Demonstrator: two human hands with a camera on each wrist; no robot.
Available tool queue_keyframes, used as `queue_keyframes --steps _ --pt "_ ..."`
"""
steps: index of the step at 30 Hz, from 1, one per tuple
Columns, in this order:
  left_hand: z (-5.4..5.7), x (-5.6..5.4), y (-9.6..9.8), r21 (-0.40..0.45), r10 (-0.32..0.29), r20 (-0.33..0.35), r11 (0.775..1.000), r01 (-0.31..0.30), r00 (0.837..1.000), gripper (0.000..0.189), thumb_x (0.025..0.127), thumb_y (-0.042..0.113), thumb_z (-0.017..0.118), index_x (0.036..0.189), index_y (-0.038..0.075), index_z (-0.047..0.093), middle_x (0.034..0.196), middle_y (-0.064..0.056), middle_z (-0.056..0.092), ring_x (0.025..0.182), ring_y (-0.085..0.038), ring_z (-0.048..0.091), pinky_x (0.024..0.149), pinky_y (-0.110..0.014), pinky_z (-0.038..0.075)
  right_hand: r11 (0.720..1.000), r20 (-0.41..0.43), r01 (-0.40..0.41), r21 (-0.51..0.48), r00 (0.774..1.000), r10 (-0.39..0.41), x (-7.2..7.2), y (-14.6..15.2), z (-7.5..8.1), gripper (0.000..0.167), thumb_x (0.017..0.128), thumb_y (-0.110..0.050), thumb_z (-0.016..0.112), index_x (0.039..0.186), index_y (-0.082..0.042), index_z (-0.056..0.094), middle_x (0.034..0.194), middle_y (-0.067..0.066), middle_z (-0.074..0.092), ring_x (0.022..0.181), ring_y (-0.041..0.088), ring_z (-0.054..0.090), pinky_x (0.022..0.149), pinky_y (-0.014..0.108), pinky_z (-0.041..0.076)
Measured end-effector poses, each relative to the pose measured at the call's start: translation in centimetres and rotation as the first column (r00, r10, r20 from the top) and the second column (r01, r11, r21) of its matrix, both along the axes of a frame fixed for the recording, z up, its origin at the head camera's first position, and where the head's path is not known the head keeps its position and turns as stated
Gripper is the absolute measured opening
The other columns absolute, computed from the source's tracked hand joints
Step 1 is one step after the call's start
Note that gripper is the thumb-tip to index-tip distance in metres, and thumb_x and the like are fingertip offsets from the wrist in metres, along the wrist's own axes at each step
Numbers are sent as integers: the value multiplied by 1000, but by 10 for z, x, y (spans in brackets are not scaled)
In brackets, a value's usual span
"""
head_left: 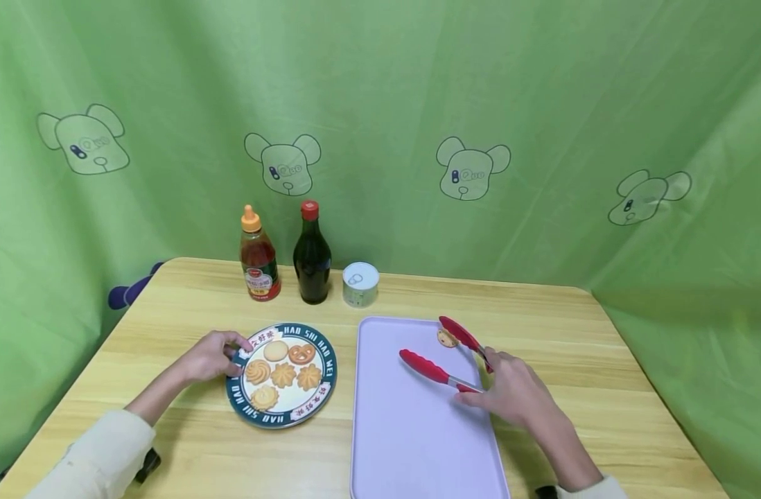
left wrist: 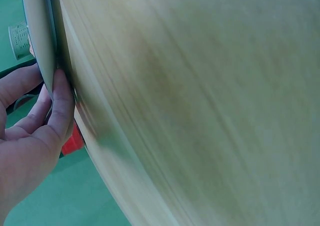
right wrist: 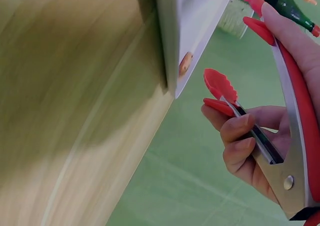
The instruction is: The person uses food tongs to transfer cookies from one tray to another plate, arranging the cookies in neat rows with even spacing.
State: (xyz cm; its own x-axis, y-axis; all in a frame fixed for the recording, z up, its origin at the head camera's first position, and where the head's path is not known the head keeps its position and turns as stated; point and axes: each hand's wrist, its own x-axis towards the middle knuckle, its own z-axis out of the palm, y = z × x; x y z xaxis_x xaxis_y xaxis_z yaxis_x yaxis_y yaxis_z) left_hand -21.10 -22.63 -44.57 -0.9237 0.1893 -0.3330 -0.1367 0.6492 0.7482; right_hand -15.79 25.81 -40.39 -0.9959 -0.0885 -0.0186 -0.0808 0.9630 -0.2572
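Note:
A round plate (head_left: 329, 367) with a dark teal patterned rim holds several cookies (head_left: 283, 375), among them a pretzel shape and flower shapes. At its left edge my left hand (head_left: 208, 355) pinches the rim, as the left wrist view also shows on the plate (left wrist: 41, 30). Red-and-silver tongs (head_left: 433, 369) are gripped in my right hand (head_left: 514, 388), their arms spread wide over the lilac tray (head_left: 418, 436). One small cookie (head_left: 445, 338) lies in the tray's far right corner, beside one tong tip. In the right wrist view, fingers and thumb wrap the tongs' arms (right wrist: 285, 80).
Behind the plate stand a sauce bottle (head_left: 260, 267) with an orange cap, a dark bottle (head_left: 312, 260) with a red cap, and a tin can (head_left: 360, 285). A green curtain (head_left: 380, 83) hangs along the far edge of the wooden table (head_left: 574, 353).

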Motion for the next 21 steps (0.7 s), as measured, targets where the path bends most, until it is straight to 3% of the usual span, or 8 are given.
queue_keyframes --steps 6,21 --pt "0 0 0 -8 0 -8 1000 0 1000 39 71 -5 72 108 -2 60 106 -18 61 90 -24 57 74 -33 53 1000 29 23 9 999 -23 -3 9 -1 95 62 -59 79 124 8 53 66 6 41 58 16 40 47 25 29" --pt "-1 1 0 0 6 -5 1000 -6 1000 40 71 -6 71 109 -2 60 104 -18 61 89 -23 57 72 -32 53 998 47 28 55 998 -31 -5 13 -1 78 69 -56 75 112 8 59 61 4 36 54 15 36 46 25 28"
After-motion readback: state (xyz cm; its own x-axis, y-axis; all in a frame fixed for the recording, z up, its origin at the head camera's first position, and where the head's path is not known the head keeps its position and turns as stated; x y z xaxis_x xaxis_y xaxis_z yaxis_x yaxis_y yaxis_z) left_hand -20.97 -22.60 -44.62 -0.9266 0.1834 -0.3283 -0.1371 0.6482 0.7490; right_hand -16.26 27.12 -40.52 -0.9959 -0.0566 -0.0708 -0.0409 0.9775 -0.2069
